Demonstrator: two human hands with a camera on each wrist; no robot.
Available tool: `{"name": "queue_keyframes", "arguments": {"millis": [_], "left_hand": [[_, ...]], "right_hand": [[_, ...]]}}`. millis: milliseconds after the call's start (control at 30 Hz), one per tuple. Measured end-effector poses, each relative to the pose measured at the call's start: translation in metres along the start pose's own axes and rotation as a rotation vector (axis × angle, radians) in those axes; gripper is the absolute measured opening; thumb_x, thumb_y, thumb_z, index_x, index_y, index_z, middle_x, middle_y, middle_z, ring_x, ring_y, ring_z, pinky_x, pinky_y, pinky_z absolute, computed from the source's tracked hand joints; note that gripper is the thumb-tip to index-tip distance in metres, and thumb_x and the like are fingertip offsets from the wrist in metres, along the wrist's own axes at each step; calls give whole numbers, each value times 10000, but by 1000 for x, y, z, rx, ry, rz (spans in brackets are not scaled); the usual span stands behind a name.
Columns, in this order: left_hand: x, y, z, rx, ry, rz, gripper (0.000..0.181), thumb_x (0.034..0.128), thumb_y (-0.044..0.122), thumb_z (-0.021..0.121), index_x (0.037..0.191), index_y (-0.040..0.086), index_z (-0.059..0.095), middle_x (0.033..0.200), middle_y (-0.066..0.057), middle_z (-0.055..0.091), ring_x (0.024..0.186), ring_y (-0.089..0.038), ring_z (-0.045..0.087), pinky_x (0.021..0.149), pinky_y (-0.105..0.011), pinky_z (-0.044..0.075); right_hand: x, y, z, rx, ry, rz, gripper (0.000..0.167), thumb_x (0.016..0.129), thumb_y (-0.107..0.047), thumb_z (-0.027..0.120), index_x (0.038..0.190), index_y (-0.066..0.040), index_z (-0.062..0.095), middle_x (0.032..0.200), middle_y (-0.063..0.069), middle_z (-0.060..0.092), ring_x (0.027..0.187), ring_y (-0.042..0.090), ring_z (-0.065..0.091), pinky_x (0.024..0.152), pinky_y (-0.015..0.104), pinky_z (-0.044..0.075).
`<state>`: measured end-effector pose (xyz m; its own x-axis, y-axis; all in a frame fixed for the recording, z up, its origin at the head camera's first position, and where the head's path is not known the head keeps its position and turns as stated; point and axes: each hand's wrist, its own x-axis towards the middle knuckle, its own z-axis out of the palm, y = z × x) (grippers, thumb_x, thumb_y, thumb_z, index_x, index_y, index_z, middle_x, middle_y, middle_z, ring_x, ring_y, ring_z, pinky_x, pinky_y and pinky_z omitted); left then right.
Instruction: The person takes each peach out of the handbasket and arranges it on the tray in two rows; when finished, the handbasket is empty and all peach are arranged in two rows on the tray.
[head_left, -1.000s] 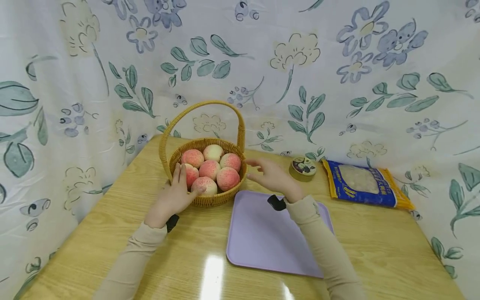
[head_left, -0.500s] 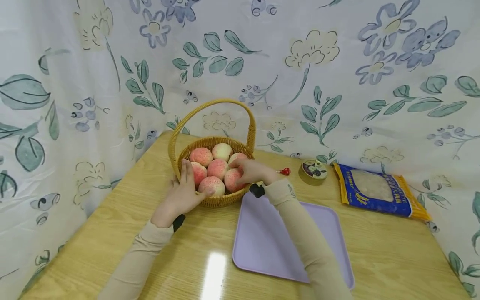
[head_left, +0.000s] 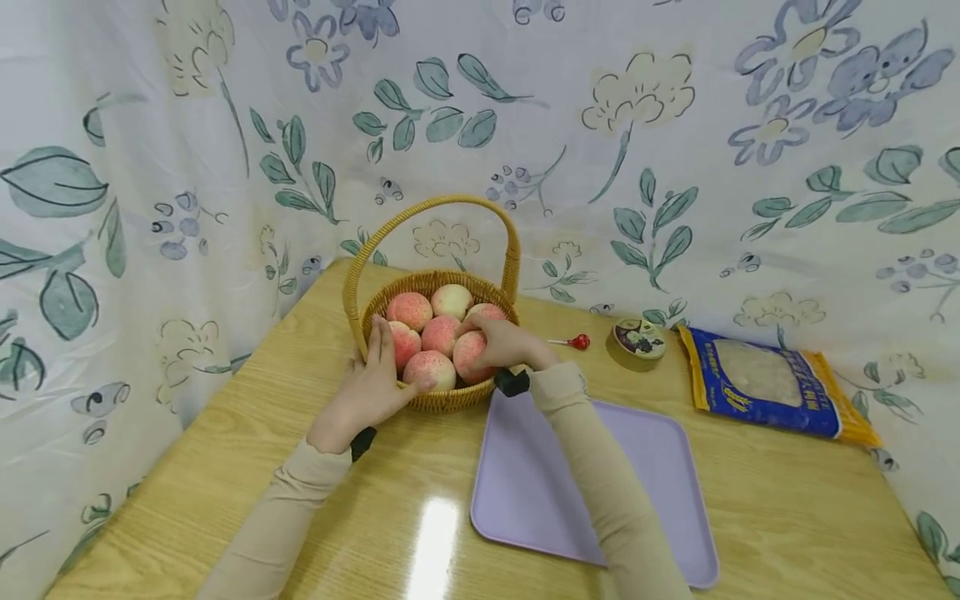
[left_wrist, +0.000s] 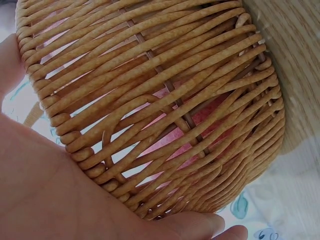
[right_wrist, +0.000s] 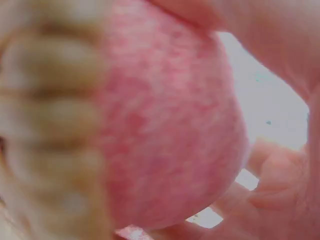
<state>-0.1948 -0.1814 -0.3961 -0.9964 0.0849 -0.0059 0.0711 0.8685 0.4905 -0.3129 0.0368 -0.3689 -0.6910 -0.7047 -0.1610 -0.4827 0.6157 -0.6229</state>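
A wicker basket point(head_left: 446, 402) with a tall arched handle holds several pink and cream peaches point(head_left: 441, 335). My left hand point(head_left: 365, 396) rests against the basket's left front rim, its fingers straight and its thumb stretched along the front. In the left wrist view, its palm point(left_wrist: 55, 185) lies against the woven wall. From the right, my right hand point(head_left: 513, 343) reaches over the rim and grips the right front peach point(head_left: 467, 357). The right wrist view shows this peach point(right_wrist: 170, 125) between thumb and fingers, with the blurred rim close by.
A lilac tray point(head_left: 536, 479) lies under my right forearm, in front of the basket. Further right are a red lollipop point(head_left: 579, 342), a small round tin point(head_left: 638, 343) and a blue and yellow packet point(head_left: 776, 383). A floral curtain point(head_left: 555, 150) hangs behind the table.
My right hand has moved left from beside the basket onto the right front peach and now grips it. The lollipop has come into sight. My left hand stays at the rim; the view has shifted slightly.
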Motion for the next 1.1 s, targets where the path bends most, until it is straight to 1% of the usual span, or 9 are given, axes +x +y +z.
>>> {"name": "queue_keyframes", "arguments": {"millis": [133,300,367,400,567,667,800,933,1100], "left_hand": [[3,0,2,-7,6,5,1143,908,559,576,1490,-80,-172,1571,-277,-208,1320,-700,75,1102,-727,127],[6,1,5,-8,15,17,1155,905,579,567,1486,-66,-195,1569,-278,-213,1307,-713,93,1102,-724,136],[6,1,5,-6,11,16,1160,903,603,551,1483,-63,-202,1567,-280,-213,1307,-711,98,1106,-719,135],[6,1,5,-4,10,16,1164,901,614,545,1482,-66,-200,1566,-284,-211,1305,-711,105,1106,-718,139],[3,0,3,-7,10,14,1162,902,633,524,1482,-79,-189,1562,-289,-216,1295,-720,103,1104,-717,140],[1,-1,1,-3,8,16,1156,909,627,517,1476,-74,-205,1559,-296,-217,1298,-719,94,1097,-725,143],[-1,-3,-1,4,10,19,1146,916,621,511,1474,-83,-200,1555,-311,-210,1293,-723,98,1092,-729,147],[-1,-3,0,7,19,30,1135,919,622,506,1481,-108,-156,1554,-326,-192,1287,-724,126,1084,-734,155],[1,0,0,8,22,42,1127,926,609,504,1476,-99,-179,1553,-329,-191,1275,-734,125,1090,-726,158]], "right_hand": [[-12,7,-8,254,58,-40,506,868,-164,676,1343,-110,509,1393,124,476,1187,258,530,930,347,497],[-37,25,-11,828,40,-122,540,987,-167,490,1479,-55,297,1469,167,345,1172,228,504,873,316,515],[-50,36,-9,1001,28,-152,587,1012,-233,436,1510,-38,195,1455,152,319,1170,217,500,897,351,513],[-57,42,-8,1045,33,-155,603,1016,-274,419,1515,-40,175,1439,132,326,1166,207,506,913,363,509],[-84,66,0,1077,107,-41,643,1005,-429,352,1530,-93,191,1359,57,395,1152,185,523,1007,465,469],[-93,77,5,1091,122,20,626,1020,-432,303,1535,-90,204,1359,63,411,1147,206,532,1024,520,454],[-95,87,14,1121,123,27,591,1046,-371,265,1543,-63,187,1350,58,431,1123,205,552,983,480,488],[-93,89,26,1141,185,78,574,1038,-354,334,1532,-76,245,1349,50,464,1134,183,549,952,422,500],[-88,86,33,1117,270,219,608,997,-380,485,1500,-77,328,1461,124,401,1269,251,454,997,475,481]]}}
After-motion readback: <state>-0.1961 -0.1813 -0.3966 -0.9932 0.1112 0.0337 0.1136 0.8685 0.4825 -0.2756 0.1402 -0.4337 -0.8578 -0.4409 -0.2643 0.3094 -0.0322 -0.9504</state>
